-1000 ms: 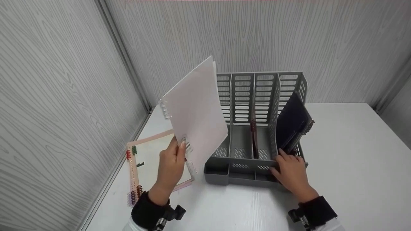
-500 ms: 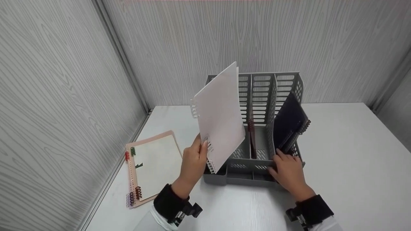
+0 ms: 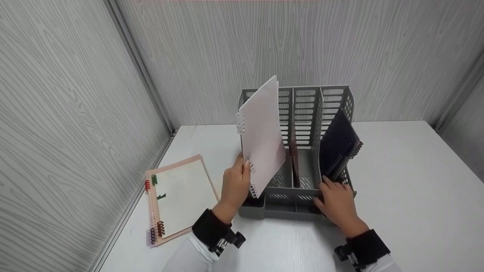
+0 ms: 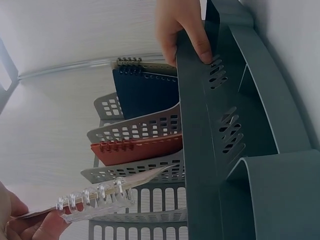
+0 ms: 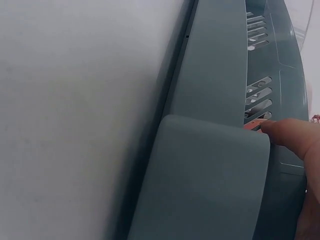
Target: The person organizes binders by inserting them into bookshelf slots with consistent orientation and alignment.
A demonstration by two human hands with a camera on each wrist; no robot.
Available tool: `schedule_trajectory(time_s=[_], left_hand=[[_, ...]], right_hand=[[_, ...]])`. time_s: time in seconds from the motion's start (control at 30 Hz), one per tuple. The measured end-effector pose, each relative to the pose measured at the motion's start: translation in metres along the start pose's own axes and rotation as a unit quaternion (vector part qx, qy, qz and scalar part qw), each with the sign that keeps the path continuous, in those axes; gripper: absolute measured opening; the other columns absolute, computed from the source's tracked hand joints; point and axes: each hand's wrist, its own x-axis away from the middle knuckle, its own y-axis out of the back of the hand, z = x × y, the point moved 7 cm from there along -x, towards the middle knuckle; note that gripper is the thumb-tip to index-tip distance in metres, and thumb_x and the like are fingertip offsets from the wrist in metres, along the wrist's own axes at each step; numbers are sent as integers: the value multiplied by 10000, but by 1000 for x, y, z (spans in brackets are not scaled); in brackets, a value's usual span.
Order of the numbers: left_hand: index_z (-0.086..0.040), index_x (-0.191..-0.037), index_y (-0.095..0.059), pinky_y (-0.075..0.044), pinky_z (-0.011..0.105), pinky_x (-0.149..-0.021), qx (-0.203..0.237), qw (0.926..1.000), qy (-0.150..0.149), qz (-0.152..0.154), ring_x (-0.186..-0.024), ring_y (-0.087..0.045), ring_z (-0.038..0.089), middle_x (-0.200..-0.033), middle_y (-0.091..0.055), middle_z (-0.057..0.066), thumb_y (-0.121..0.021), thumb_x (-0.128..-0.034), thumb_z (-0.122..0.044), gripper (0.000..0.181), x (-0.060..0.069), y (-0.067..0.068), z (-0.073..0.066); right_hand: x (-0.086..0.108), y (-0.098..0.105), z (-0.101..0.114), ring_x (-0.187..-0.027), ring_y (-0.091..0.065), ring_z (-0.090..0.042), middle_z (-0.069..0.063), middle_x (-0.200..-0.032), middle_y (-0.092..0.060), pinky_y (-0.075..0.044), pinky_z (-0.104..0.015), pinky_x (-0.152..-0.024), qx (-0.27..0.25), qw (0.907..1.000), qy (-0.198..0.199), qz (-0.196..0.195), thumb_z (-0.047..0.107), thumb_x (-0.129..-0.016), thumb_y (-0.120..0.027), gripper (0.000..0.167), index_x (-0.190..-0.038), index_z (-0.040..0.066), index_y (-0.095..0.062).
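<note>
While left hand (image 3: 235, 185) is pinching white notebook (image 3: 262, 139), right hand (image 3: 336, 200) is gripping gray rack (image 3: 252, 212) by its front, red notebook (image 4: 142, 152) and navy notebook (image 3: 337, 141) occupying slots (image 3: 307, 166).

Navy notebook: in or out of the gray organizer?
In. The head view shows the navy notebook tilted inside the rightmost compartment of the gray organizer.

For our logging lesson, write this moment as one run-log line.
left hand: holds pale notebook at rack | right hand: grips rack front | in rack: red notebook, blue notebook | table: notebook pile
</note>
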Motion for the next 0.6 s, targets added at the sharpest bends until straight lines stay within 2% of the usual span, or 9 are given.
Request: schedule_trajectory(time_s=[0.3, 0.4, 0.53, 0.6], left_hand=[[-13, -911, -535, -277, 219, -419, -60, 9999, 127, 23, -460, -331, 71, -565, -339, -67, -449, -967, -94, 131, -11, -16, 6], [-4, -939, -547, -286, 232, -419, -138, 9998, 161, 24, -462, -343, 88, -561, -337, -58, -446, -970, -107, 147, -15, -22, 7], [2, -998, -552, -327, 251, -423, -290, 9994, 214, 10, -474, -388, 104, -575, -403, -32, -444, -971, -112, 159, -20, -31, 9], [-4, -957, -542, -329, 249, -429, -318, 9992, 247, 56, -477, -391, 104, -577, -420, -17, -435, -976, -114, 154, -23, -37, 10]], right_hand=[[0, -2, -3, -1016, -562, -390, -207, -1250, -552, -384, -516, -827, -33, 9998, -93, 152, 263, -785, -710, 324, -993, 31, -620], [0, -1, -3, -1008, -564, -394, -214, -1242, -555, -384, -518, -819, -52, 9999, -81, 94, 260, -776, -720, 330, -990, 29, -620], [0, 0, -1, -991, -570, -398, -221, -1227, -562, -390, -519, -799, -74, 10000, -1, -17, 249, -762, -736, 322, -965, 31, -616], [1, 0, -1, -984, -574, -395, -219, -1222, -566, -393, -513, -786, -63, 10000, 23, -64, 246, -758, -740, 317, -955, 32, -615]])
